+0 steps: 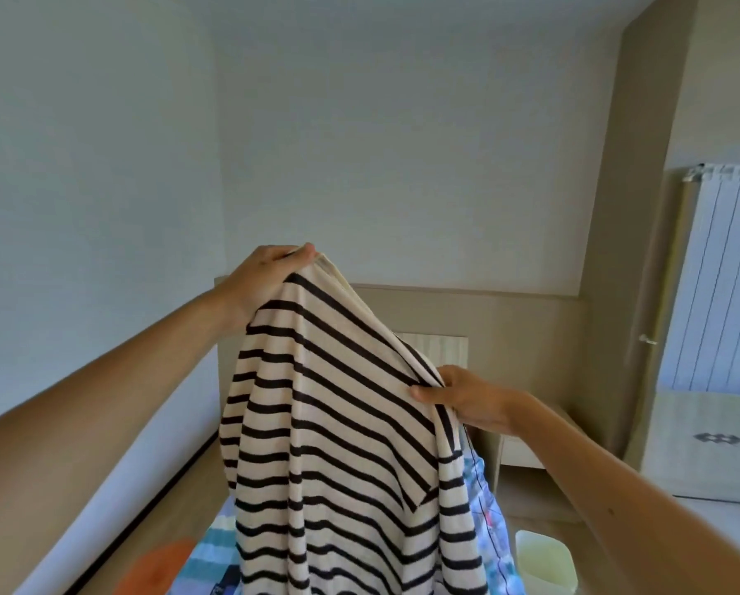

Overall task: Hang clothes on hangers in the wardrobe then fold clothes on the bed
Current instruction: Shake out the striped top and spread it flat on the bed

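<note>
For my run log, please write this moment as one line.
left hand: grips top edge of cream knit shirt with black stripes | right hand: pinches its right edge | shirt: hanging above patterned bedspread

The top (pixel 338 444) is cream with thin black-brown stripes. The bedding (pixel 213 551) shows teal, white and blue bands. An orange patch (pixel 162 564) lies beside it. The wall (pixel 402 143) is pale grey-white, the panel (pixel 510 328) beige, the radiator (pixel 720 294) white, the bin (pixel 544 560) pale yellow.
</note>
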{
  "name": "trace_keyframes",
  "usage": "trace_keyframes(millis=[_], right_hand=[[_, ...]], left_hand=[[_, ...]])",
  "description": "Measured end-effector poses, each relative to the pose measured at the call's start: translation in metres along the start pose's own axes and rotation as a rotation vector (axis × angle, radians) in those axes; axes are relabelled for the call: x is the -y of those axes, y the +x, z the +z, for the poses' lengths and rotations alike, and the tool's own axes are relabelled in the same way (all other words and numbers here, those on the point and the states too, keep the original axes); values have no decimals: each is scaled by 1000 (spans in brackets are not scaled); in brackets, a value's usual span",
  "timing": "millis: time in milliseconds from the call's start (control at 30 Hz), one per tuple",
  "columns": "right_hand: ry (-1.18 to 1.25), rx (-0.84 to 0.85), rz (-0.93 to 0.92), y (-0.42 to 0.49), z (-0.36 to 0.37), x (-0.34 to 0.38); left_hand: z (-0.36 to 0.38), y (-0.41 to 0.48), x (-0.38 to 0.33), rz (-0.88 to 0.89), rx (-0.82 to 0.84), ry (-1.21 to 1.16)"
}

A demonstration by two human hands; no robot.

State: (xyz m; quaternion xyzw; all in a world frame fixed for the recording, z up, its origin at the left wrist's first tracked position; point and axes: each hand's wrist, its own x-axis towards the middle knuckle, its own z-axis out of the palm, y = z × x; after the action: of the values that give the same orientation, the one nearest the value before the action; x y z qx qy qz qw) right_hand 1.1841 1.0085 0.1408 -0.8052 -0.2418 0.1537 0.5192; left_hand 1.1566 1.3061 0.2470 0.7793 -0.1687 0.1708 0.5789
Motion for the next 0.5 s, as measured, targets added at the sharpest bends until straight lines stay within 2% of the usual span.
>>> trace_keyframes(millis=[167, 400, 500], right_hand=[[124, -87, -77, 3, -2, 23], [159, -210, -198, 12, -8, 51], [113, -292, -229, 12, -13, 61]], left_hand=[[-15, -3, 21, -70, -15, -18], [-28, -14, 33, -86, 93, 151], [-31, -17, 32, -86, 71, 251]])
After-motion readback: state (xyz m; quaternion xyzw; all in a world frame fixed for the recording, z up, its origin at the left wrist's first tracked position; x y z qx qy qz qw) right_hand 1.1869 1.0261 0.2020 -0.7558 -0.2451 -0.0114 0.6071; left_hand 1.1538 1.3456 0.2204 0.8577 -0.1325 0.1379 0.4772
